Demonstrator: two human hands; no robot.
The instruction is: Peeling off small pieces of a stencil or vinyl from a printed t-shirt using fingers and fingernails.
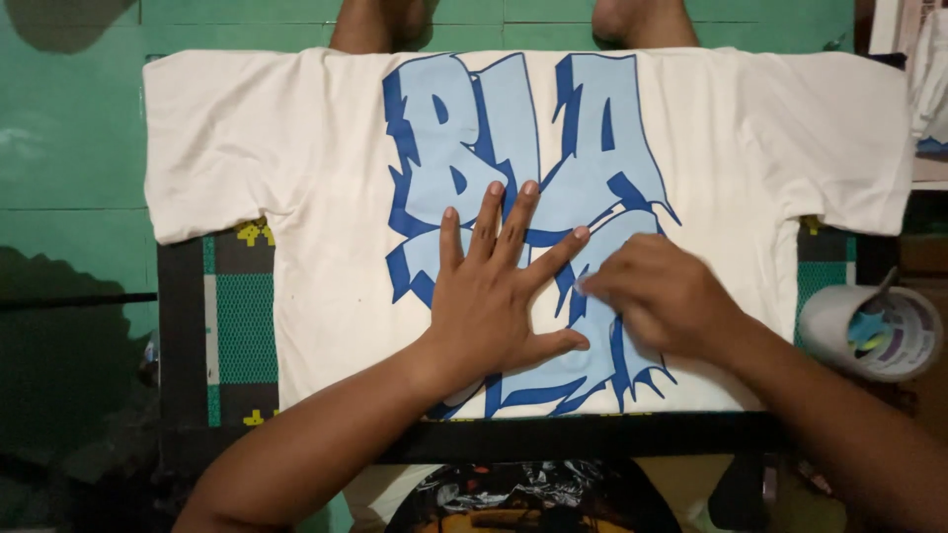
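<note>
A white T-shirt (296,138) lies spread flat on a dark board, with a large light-blue and dark-blue graffiti print (464,128) across its chest. My left hand (499,296) rests flat on the print with its fingers spread wide. My right hand (662,296) sits just to its right on the print, fingers curled and pinched together at the fabric; whether they hold anything I cannot tell. The two hands nearly touch.
A dark board (183,336) with a green patterned cloth (245,326) lies under the shirt. A white tub of blue paint (874,331) stands at the right edge. Another person's bare legs (370,25) are at the far side. The floor (69,148) is green tile.
</note>
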